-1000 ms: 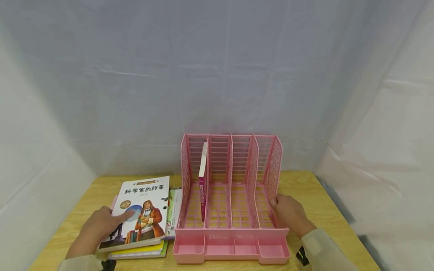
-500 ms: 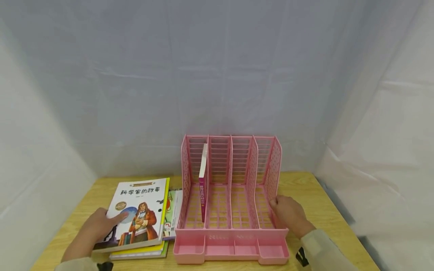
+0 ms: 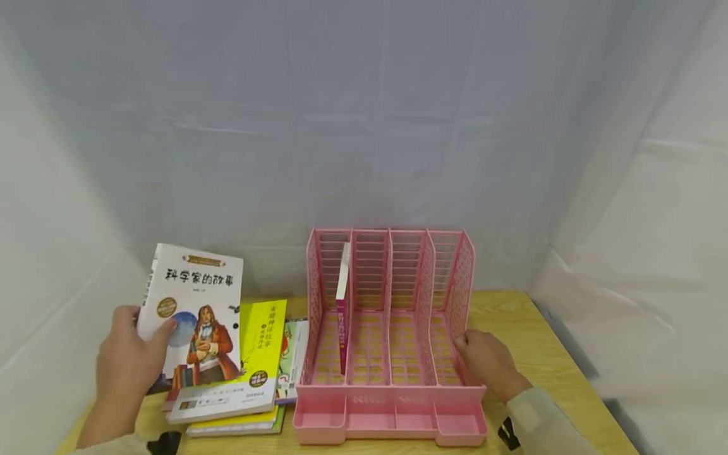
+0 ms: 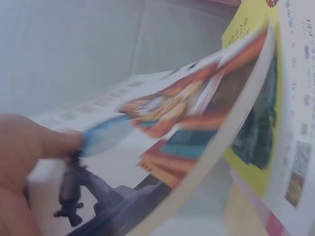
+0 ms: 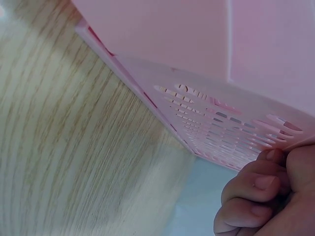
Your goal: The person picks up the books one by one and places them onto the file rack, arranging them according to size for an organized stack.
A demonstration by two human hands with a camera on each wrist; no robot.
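My left hand grips the left edge of a white book with a long-haired figure in a red coat on its cover. The thumb lies on the cover; the other fingers are mostly hidden behind. Raised and tilted up, the book covers part of a yellow-and-white book. In the left wrist view the white book looks blurred. My right hand pinches the right side panel of a pink file rack, its fingers curled in the right wrist view. One purple-spined book stands upright in the leftmost slot.
Under the yellow-and-white book lie more books, and a green-and-white one lies close to the rack's left side. The rack has small front trays. Pale sheeting surrounds the wooden table.
My left hand has lifted the white book off the pile, leftward and tilted upright, exposing the yellow-and-white book beneath. The right hand keeps its hold on the rack.
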